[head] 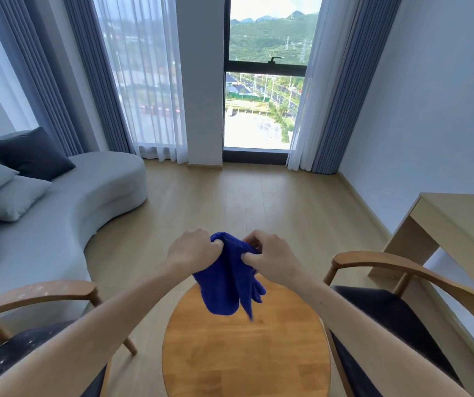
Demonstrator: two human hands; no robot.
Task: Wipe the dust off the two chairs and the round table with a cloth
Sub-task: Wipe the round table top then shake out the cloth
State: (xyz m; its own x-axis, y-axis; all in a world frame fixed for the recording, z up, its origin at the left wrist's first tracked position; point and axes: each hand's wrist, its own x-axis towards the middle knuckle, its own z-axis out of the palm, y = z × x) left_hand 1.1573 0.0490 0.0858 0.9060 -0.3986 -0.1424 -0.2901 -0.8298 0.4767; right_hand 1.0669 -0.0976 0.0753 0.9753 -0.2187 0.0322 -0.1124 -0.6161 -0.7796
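Both hands, left hand [194,249] and right hand [270,257], gripping bunched blue cloth [230,277] in air above far edge of round table [244,353], chairs flanking left [38,293] and right [396,267]; risk: wadded cloth smearing dust, hanging corner slipping loose

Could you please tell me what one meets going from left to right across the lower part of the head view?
Left chair → left hand → cloth → right hand → right chair → desk
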